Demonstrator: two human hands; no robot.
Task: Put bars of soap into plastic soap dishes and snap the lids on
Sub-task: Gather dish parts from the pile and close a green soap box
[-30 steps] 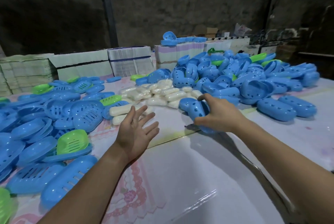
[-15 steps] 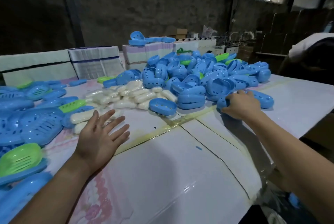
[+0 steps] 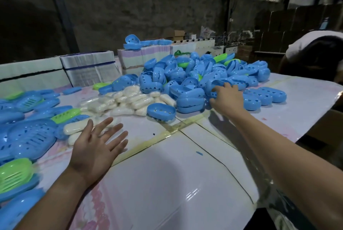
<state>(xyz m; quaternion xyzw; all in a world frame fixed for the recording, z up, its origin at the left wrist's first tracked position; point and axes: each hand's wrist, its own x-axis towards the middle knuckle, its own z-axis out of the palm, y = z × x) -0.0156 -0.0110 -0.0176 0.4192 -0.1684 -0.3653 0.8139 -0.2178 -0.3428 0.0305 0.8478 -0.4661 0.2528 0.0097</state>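
Observation:
A heap of wrapped white soap bars [image 3: 126, 100] lies mid-table. My left hand [image 3: 94, 148] hovers flat with fingers spread, just right of a single soap bar [image 3: 74, 127], and holds nothing. My right hand [image 3: 227, 100] reaches into the big pile of blue soap dishes [image 3: 194, 79], with its fingers curled over a blue soap dish [image 3: 216, 86] at the pile's near edge. An open blue dish half [image 3: 161, 112] sits alone in front of the soap. Several closed blue dishes [image 3: 265, 96] lie to the right of my right hand.
Blue slotted lids [image 3: 31, 137] and a green lid [image 3: 13, 174] cover the table's left side. The glossy white table [image 3: 167, 183] ends at a right edge. Stacks of flat cartons [image 3: 89, 70] line the back. Another person [image 3: 315, 53] bends at the far right.
My right hand left the spot in front of the soap and moved right to the pile's near edge. The left hand stayed open near the single soap bar. The view swung right.

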